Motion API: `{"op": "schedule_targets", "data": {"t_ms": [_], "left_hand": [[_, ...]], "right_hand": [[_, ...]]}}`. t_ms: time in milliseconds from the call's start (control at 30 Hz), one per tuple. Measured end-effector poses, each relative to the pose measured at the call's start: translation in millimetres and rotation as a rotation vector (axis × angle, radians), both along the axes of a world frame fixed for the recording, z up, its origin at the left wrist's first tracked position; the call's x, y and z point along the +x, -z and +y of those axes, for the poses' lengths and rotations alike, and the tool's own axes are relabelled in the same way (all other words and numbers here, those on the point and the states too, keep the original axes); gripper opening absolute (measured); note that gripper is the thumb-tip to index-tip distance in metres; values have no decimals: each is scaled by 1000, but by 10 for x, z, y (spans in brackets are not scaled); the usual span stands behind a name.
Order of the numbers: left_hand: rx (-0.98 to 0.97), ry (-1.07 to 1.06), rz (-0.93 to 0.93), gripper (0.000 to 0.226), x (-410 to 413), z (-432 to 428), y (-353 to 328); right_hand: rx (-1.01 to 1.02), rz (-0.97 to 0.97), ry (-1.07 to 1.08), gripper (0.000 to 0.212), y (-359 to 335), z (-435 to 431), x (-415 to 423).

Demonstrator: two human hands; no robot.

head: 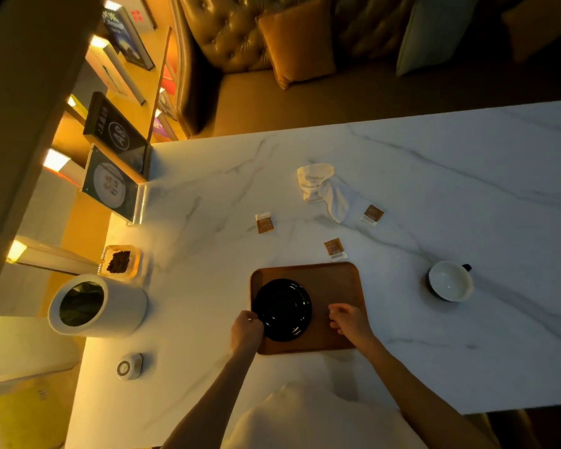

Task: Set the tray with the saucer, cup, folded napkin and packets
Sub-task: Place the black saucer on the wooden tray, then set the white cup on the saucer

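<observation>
A black saucer (pixel 284 308) lies on the left half of a brown wooden tray (pixel 334 283). My left hand (pixel 246 330) pinches the saucer's left rim. Over the tray's right part hovers my right hand (pixel 348 320), fingers loosely curled and holding nothing. A cup (pixel 450 280), white inside with a dark handle, stands on the marble table to the right of the tray. A crumpled white napkin (pixel 324 189) lies further back. Three brown-and-white packets rest on the table: one (pixel 265 222) at the left, one (pixel 335 249) just behind the tray, one (pixel 372 214) beside the napkin.
A white cylindrical bin (pixel 94 306) with a dark liner stands at the table's left edge. Behind it sits a small glass dish (pixel 120 261) of dark pieces, and near the front left a small round device (pixel 129 366). Upright sign holders (pixel 110 186) line the left. A sofa runs behind the table.
</observation>
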State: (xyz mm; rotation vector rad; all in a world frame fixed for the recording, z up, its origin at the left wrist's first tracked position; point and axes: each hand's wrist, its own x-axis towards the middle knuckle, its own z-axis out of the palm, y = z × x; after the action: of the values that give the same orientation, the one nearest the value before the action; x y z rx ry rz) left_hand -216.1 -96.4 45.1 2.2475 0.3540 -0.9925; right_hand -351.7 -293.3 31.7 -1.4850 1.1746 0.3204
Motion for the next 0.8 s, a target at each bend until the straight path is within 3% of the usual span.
{"op": "schedule_targets", "data": {"t_ms": [133,267,533,800], "left_hand": [[38,257,-140,28,-158,-186,-126],[37,468,-139,20,-377,-516,-228],[-17,688,-127,25,-879,-1275,-365],[-32,724,-98,21,-1258,-2073,-376]], "right_hand": [[-288,7,-138,29,-195,-139,-534],[-385,64,-109,27,-345,-342,-1083],[-378,88,-44,26,-407,-967,-1829],[-324,69,19,35,-387,-1780,-1865]]}}
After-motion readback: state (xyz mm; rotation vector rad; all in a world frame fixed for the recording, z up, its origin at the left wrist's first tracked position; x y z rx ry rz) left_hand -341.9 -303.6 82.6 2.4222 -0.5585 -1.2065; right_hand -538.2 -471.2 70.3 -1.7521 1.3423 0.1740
